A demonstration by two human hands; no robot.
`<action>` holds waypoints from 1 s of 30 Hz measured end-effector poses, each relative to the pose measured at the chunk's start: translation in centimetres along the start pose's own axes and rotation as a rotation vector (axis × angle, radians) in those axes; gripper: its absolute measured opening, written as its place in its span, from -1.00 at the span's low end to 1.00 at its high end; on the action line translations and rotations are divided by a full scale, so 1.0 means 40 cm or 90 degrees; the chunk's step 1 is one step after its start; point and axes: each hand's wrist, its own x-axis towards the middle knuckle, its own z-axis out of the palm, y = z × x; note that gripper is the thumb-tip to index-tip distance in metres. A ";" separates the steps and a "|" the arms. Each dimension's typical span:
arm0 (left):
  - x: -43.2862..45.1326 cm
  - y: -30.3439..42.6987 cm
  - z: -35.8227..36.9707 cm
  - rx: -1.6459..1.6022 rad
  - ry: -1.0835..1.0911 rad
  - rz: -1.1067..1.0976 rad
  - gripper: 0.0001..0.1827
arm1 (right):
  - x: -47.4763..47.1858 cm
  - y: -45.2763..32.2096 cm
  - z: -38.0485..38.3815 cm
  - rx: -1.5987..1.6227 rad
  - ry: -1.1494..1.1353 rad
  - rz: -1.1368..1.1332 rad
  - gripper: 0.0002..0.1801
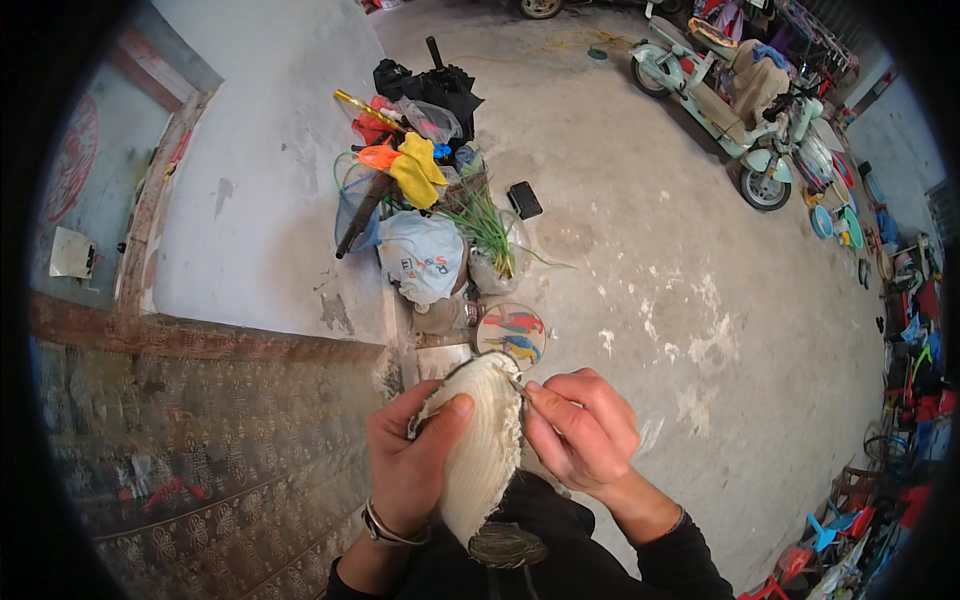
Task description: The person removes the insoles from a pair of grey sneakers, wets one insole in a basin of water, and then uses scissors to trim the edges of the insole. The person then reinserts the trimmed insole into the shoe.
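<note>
My left hand point(411, 457) grips the side of a cream, ribbed fabric shoe or slipper point(480, 442), its thumb pressed flat on the pale surface. The right edge of this piece is frayed, with loose white threads. At its lower end is a dark, coarse-fibred heel part point(507, 544). My right hand point(581, 427) pinches a small, thin pointed tool point(519, 388) between thumb and forefinger. The tool's tip touches the frayed edge near the top; its exact kind is too small to tell.
A round stool top with parrots point(511, 334) stands just beyond my hands. Behind it are a white plastic bag point(421, 255), green onions point(491, 225) and yellow gloves point(416, 171). A patterned cloth point(225, 450) hangs left. A scooter point(720, 112) stands far right.
</note>
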 end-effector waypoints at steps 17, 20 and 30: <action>-0.009 0.003 -0.009 -0.034 -0.039 -0.026 -0.81 | 0.001 0.009 -0.016 0.006 -0.028 -0.017 -0.68; -0.007 0.000 -0.012 -0.038 -0.042 -0.030 -0.81 | -0.015 0.011 -0.016 0.010 -0.026 0.000 -0.70; -0.009 0.010 -0.018 -0.057 -0.064 -0.068 -0.82 | -0.003 0.011 -0.023 0.016 -0.050 -0.010 -0.69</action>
